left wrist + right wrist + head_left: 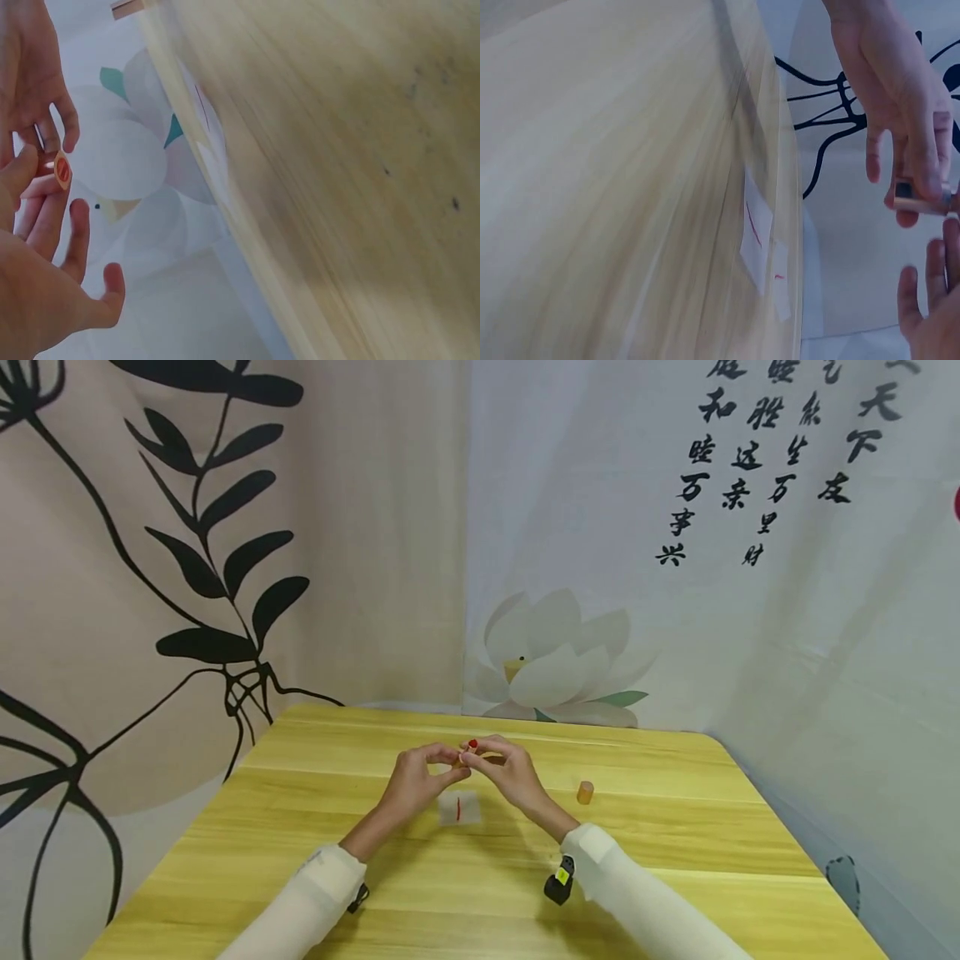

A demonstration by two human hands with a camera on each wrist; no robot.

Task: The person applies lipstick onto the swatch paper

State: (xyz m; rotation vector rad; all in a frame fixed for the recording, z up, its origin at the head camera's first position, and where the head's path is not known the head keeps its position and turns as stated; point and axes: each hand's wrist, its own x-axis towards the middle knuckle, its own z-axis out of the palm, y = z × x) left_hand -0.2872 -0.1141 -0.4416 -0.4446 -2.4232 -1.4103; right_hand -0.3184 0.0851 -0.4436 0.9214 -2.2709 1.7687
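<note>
An uncapped lipstick (472, 746) with a red tip is held between both hands above the table. My left hand (420, 772) pinches its lower part between thumb and fingers; the round base (63, 171) with a red label shows in the left wrist view. From the other side, my right hand (510, 768) pinches it near the red end, with thumb and index finger close to the tip. In the right wrist view the shiny tube (922, 201) lies in the left fingers. Below the hands is white paper (469, 810) with a red stroke.
A small orange-gold cap (585, 792) stands on the wooden table (637, 852), right of the hands. Next to the marked paper, another white piece (781, 292) with a small red mark shows in the right wrist view. Printed curtains (390, 568) hang behind the table's far edge.
</note>
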